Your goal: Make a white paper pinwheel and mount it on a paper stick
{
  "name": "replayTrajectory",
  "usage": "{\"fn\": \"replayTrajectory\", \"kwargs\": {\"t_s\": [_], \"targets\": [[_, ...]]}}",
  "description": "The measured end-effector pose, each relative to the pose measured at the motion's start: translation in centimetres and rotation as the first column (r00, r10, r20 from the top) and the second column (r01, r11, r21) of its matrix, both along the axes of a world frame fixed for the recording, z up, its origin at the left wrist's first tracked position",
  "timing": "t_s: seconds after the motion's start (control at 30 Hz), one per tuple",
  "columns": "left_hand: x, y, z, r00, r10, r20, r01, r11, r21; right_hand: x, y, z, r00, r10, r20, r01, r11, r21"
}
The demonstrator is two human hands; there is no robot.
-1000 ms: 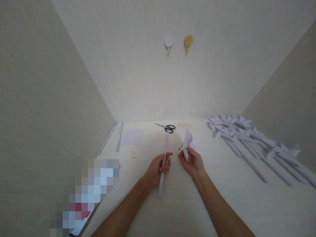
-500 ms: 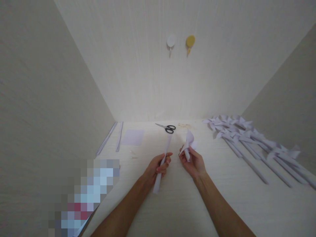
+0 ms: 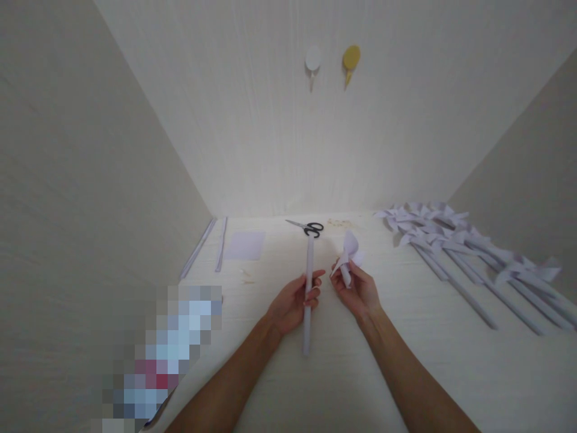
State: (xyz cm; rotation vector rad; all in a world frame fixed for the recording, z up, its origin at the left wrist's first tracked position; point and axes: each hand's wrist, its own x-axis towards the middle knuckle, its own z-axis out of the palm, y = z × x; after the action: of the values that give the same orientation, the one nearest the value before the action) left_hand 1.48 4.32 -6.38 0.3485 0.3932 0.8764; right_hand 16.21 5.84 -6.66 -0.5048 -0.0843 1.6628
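A long rolled paper stick (image 3: pixel 309 258) stands nearly straight up and down in the view, with the fingers of my left hand (image 3: pixel 295 300) closed round its middle. My right hand (image 3: pixel 359 293) pinches a white paper pinwheel (image 3: pixel 351 248) by its underside, its curled blades pointing up and away. A short pale rolled piece (image 3: pixel 345 276) sticks out below the blades between my fingers. The stick and the pinwheel are apart. Just beyond the stick's far end lie black-handled scissors (image 3: pixel 312 228).
Finished paper pinwheels (image 3: pixel 451 240) on sticks pile up at the right. At the left are a square paper sheet (image 3: pixel 246 245), two folded paper strips (image 3: pixel 220 245) and small wooden bits (image 3: pixel 247 281). More bits (image 3: pixel 339 223) lie near the wall. A blurred-out object (image 3: pixel 180 343) occupies the lower left.
My left hand has turned the paper stick from a slant to nearly straight and shifted it slightly right. My right hand still holds the pinwheel. The whole view has shifted a little.
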Motion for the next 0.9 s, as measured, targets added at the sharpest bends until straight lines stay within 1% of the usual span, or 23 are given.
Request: {"fn": "replayTrajectory", "kwargs": {"t_s": [0.1,0.2,0.37,0.53,0.7,0.9], "targets": [[0.0,0.0,-0.1,1.000,0.004,0.023,-0.003,1.000,-0.018,0.0,0.0,-0.1,1.000,-0.003,0.003,0.003,1.000,0.001],[0.0,0.0,-0.1,0.999,0.035,-0.012,-0.035,0.999,-0.011,-0.1,0.1,-0.1,1.000,-0.004,0.011,0.004,1.000,0.008],[0.0,0.0,-0.2,0.996,0.061,-0.065,-0.062,0.998,-0.022,-0.1,0.1,-0.2,1.000,-0.017,0.020,0.018,0.999,-0.027],[0.0,0.1,-0.7,0.988,0.115,-0.106,-0.116,0.993,0.004,-0.1,0.0,-0.1,1.000,-0.004,0.003,0.004,1.000,0.000],[-0.1,0.2,-1.0,0.983,0.118,-0.138,-0.111,0.992,0.056,0.0,0.1,-0.1,1.000,0.008,-0.005,-0.008,1.000,-0.002],[-0.2,-0.1,-0.2,0.981,0.072,-0.182,-0.056,0.994,0.090,0.0,0.0,-0.1,0.999,0.029,0.020,-0.030,0.999,0.022]]}}
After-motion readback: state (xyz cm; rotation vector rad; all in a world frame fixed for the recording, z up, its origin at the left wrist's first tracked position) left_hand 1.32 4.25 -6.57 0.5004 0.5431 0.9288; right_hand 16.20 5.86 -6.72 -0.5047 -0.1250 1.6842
